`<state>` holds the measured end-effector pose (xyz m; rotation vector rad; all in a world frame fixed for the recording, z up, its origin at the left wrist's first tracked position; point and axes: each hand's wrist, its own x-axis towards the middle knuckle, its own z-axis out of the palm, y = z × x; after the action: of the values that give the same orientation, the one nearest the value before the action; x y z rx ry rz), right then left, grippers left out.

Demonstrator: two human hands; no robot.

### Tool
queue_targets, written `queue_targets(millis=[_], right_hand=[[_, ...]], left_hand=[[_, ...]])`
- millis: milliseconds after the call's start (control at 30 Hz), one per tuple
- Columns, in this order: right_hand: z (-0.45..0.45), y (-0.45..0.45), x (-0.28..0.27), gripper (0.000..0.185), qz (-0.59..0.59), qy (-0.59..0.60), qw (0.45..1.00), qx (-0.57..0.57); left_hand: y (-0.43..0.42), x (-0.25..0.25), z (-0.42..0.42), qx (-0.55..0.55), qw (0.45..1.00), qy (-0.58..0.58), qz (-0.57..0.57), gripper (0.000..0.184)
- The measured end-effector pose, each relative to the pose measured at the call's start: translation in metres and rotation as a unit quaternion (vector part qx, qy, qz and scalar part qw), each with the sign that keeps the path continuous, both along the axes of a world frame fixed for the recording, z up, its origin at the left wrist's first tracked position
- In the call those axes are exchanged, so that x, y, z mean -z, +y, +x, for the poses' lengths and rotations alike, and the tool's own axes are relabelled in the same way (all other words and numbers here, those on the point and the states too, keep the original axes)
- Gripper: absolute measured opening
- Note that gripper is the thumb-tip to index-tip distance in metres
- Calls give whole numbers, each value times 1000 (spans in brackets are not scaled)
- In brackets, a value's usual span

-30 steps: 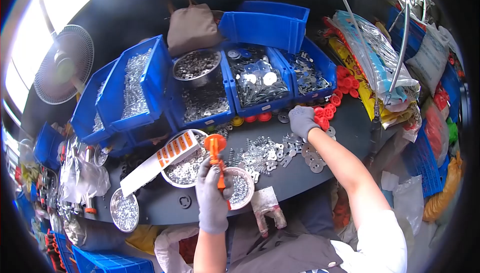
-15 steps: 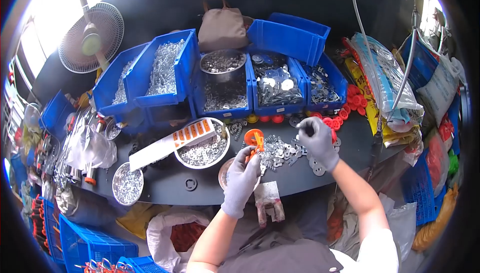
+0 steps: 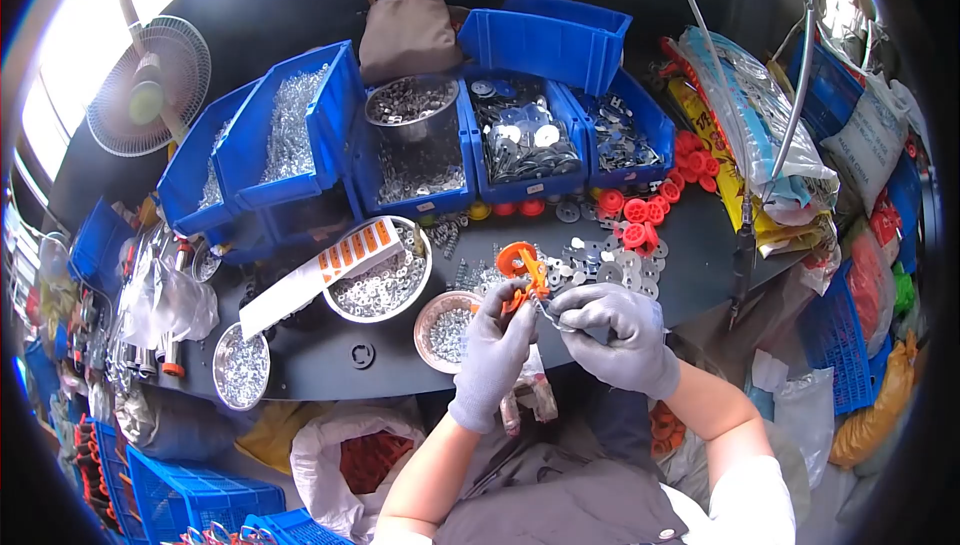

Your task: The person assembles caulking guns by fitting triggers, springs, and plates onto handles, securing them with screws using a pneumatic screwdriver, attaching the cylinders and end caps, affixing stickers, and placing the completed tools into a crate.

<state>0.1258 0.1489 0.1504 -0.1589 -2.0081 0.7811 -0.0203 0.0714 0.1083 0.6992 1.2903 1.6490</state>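
Note:
My left hand, in a grey glove, is closed round an orange plastic part with a round end, held up above the front of the table. Close beside it, my right hand, also gloved, has thumb and finger pinched together at the part's right side. Something small and greyish shows at those fingertips, too small to name. Behind the hands lie loose flat metal plates and washers and a heap of small metal pieces. A round bowl of small metal parts stands left of my left hand.
Blue bins of metal parts line the back. Red plastic pieces lie at right, beside plastic bags. A larger bowl carries a white strip with orange labels. A fan stands far left.
My right hand has come down and left from over the metal plates to the orange part, its fingers now pinched against it. The whole view has shifted slightly.

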Motion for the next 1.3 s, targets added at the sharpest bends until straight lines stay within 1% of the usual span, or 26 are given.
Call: queue_targets(millis=[67,167,300,367,400,467,533,600,633,700,733,800,833,867,900,933,967,1000,1033,1100,1133,1167,1233,1267,1300], right_hand=[[0,1,4,21,-46,9,999,-14],[2,1,8,21,-47,9,999,-3],[5,1,6,19,-50,6,999,0],[10,-3,-5,18,9,-6,1000,-4],[10,-1,-10,16,42,-42,998,-19],[7,0,-8,17,51,-38,998,-18],[6,0,-9,18,63,-35,997,-17],[6,-1,-12,20,100,-71,992,-1],[6,-1,-11,20,100,-72,992,-2],[6,-1,-7,22,123,-59,990,32],[5,-1,-5,22,124,-59,990,31],[4,0,-2,22,218,-92,969,73],[2,3,0,22,219,-93,968,74],[-1,7,3,21,270,-92,954,89],[-4,12,6,21,320,-90,938,103],[-7,18,8,20,338,-91,931,106],[-10,23,7,20,337,-92,931,102],[-15,28,4,20,355,-105,923,108],[-19,34,1,20,371,-119,914,114],[-27,45,-9,23,380,-77,913,126],[-30,49,-15,25,370,-70,919,120],[-33,50,-21,27,359,-62,924,115],[-35,51,-28,28,340,-65,933,99],[-36,52,-30,29,323,-63,941,83],[-37,53,-29,29,323,-65,941,82]], left_hand=[[-2,0,2,15,1000,8,-1,30],[-2,4,1,26,999,8,25,30],[-1,3,2,15,999,27,28,29],[0,4,2,0,997,60,52,29],[0,4,1,0,997,59,52,29],[0,2,1,5,999,31,33,28],[1,2,2,5,999,29,40,28],[3,2,3,1,999,27,47,29],[4,3,5,-5,999,25,48,28],[5,5,7,-12,998,23,50,28],[6,4,7,-5,999,6,50,28],[9,0,9,3,999,-13,52,28],[10,-7,10,1,998,-56,26,27],[12,-12,11,-2,995,-98,0,27],[15,-12,10,-4,995,-100,2,27],[18,-10,8,7,994,-113,4,27],[22,-8,6,17,992,-126,6,27],[27,-4,7,14,995,-97,20,37],[28,-9,4,12,995,-100,17,37],[24,-29,-8,70,996,-58,-11,44],[24,-38,-13,91,992,-89,14,50],[24,-42,-17,112,984,-122,71,47],[27,-52,-28,150,987,-23,45,45],[26,-53,-26,145,984,-53,87,48],[25,-50,-28,145,984,-55,88,48]])
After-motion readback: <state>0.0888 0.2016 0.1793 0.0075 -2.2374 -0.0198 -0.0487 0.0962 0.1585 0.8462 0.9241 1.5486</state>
